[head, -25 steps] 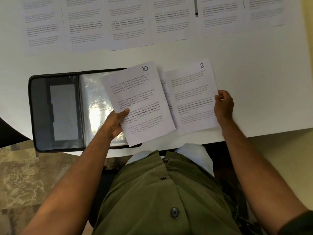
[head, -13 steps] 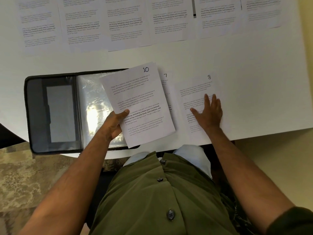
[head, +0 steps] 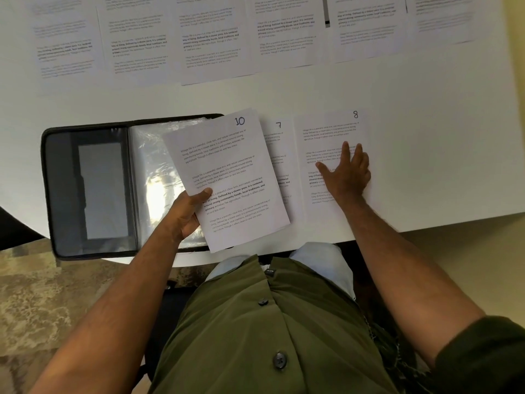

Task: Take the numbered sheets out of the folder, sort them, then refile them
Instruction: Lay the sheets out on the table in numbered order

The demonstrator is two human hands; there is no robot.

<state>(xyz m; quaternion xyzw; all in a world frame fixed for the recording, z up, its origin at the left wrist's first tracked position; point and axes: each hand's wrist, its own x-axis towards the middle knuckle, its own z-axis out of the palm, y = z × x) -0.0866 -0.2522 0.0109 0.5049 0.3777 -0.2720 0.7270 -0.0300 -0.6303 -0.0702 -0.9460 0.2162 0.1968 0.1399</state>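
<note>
The head view looked down on a white bench [head: 426, 89] whose near edge crossed the picture in front of the person's olive shirt [head: 255, 322]. The left hand [head: 186, 214] had its grip clamped on a small stack of sheets, the thumb lying across the print and the other fingers hidden beneath; the top sheet, marked 10 [head: 227, 177], tilted over the right half of the open folder [head: 93, 191]. How many sheets lay under it could not be told; only a few edges showed at its top corner. The folder, black-rimmed, lay flat at the bench's near left, its glossy plastic sleeve [head: 154, 183] glaring with reflected light and largely covered by the held stack and the left wrist. A pale rectangle showed on its inner left cover, though what it was remained unclear. The sheet marked 7 [head: 279, 155] lay on the bench just right of the stack, most of it hidden beneath sheet 10. Beside it lay the sheet marked 8 [head: 329, 132], with the right hand [head: 346, 174] flat on it, its grip apart, fingers straight and spread, covering part of the text. Along the far side a row of printed sheets [head: 213, 44] lay side by side, their tops cut off by the frame, so any numbers were out of sight, and the print was blurred.
</note>
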